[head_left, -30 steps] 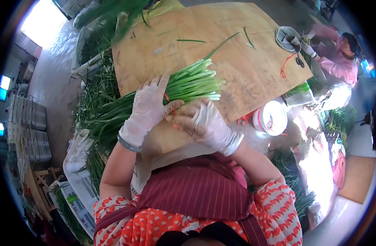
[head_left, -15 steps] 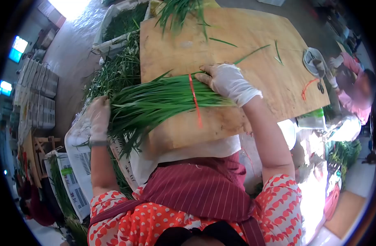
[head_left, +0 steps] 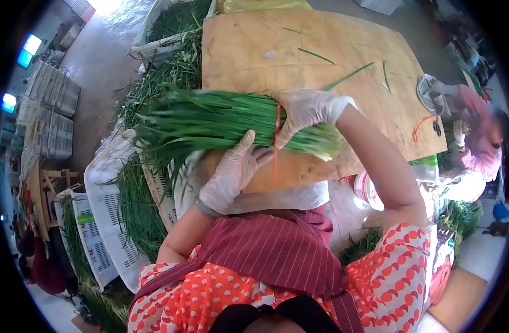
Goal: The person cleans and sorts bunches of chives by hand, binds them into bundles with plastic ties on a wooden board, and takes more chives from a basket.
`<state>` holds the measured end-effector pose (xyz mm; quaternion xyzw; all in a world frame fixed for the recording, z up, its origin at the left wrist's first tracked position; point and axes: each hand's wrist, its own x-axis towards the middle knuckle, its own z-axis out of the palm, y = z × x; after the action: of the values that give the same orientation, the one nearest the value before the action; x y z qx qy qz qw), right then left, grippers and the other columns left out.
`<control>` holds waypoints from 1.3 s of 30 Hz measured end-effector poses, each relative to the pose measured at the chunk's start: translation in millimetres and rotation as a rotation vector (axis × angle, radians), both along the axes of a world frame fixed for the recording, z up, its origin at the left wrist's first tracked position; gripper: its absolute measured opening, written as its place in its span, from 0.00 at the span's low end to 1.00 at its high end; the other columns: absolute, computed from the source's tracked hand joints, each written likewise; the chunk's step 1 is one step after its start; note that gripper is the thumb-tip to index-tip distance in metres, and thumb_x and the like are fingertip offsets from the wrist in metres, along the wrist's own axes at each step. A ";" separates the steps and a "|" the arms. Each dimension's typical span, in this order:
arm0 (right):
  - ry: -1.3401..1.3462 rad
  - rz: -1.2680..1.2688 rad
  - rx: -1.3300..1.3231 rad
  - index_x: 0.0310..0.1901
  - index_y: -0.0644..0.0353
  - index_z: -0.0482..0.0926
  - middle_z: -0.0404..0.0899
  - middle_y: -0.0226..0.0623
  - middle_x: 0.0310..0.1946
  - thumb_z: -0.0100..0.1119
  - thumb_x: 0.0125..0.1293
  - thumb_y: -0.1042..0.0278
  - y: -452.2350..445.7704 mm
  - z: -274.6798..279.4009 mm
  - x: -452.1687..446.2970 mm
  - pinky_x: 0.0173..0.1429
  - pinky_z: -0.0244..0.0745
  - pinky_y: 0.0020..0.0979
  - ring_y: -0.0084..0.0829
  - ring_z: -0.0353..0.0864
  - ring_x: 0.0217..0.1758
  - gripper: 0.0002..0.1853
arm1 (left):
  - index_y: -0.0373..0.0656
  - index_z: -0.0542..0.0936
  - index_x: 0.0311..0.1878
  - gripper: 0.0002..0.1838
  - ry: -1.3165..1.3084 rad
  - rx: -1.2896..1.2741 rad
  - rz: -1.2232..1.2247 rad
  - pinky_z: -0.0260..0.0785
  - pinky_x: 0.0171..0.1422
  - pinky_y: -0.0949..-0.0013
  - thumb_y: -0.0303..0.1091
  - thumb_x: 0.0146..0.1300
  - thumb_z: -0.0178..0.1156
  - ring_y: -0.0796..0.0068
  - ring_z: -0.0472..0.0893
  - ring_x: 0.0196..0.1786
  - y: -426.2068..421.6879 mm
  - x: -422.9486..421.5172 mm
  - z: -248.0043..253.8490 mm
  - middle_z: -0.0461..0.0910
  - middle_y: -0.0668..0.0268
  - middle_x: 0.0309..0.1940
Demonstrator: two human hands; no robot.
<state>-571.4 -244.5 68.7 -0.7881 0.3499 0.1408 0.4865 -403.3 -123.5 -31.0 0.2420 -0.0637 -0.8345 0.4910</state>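
A thick bunch of garlic chives (head_left: 210, 119) lies sideways at the board's near left part, leaf tips left and pale stem ends right. A red tie (head_left: 277, 125) runs around it, its end hanging over the near side. My right hand (head_left: 304, 114), in a thin whitish glove, grips the bunch from above beside the tie. My left hand (head_left: 232, 172), gloved too, holds the near side of the bunch, thumb up along the leaves and fingers pointing toward the tie. Part of its grip is hidden by the leaves.
Cut leaves lie on the wooden board (head_left: 343, 44). Scissors (head_left: 437, 127) and red ties (head_left: 418, 130) are at its right edge. White crates (head_left: 107, 188) and heaped greens (head_left: 160, 94) stand left. A co-worker in pink (head_left: 476, 133) is at right.
My left hand has moved from the leaf tips to the middle of the bunch. My right hand now wraps further over it. Greens at the board's far edge are gone from view.
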 end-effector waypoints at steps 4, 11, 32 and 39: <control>-0.115 -0.187 -0.337 0.63 0.63 0.60 0.76 0.45 0.50 0.78 0.38 0.62 30.9 15.4 2.0 0.58 0.68 0.33 0.36 0.74 0.55 0.49 | 0.45 0.65 0.60 0.28 -0.215 -0.155 0.221 0.64 0.63 0.60 0.32 0.57 0.65 0.72 0.71 0.57 -16.2 3.3 17.5 0.73 0.68 0.53; -1.037 -0.468 -0.519 0.68 0.62 0.52 0.65 0.40 0.60 0.80 0.38 0.65 21.2 21.3 29.1 0.65 0.63 0.33 0.32 0.65 0.62 0.56 | 0.41 0.65 0.58 0.30 -0.589 -0.798 0.539 0.69 0.57 0.70 0.21 0.52 0.66 0.75 0.75 0.51 -67.5 11.8 115.6 0.74 0.65 0.50; -1.139 -0.528 -0.248 0.61 0.60 0.61 0.70 0.38 0.55 0.73 0.48 0.71 -25.4 -24.7 38.4 0.52 0.76 0.39 0.34 0.72 0.54 0.40 | 0.38 0.78 0.45 0.18 -0.468 -0.560 0.235 0.73 0.35 0.75 0.19 0.48 0.67 0.76 0.80 0.36 -117.0 29.4 97.8 0.80 0.66 0.37; -1.171 -0.582 -0.374 0.50 0.63 0.71 0.78 0.31 0.41 0.77 0.43 0.67 -24.7 -29.2 28.3 0.43 0.75 0.26 0.23 0.75 0.42 0.32 | 0.42 0.65 0.59 0.29 -0.561 -0.597 -0.039 0.76 0.38 0.68 0.23 0.54 0.63 0.66 0.79 0.45 -115.7 32.0 104.2 0.74 0.59 0.45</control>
<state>-543.2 -269.2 39.6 -0.6791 0.2450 -0.5087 0.4692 -371.4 -239.2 73.2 0.3057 -0.4391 -0.6902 0.4873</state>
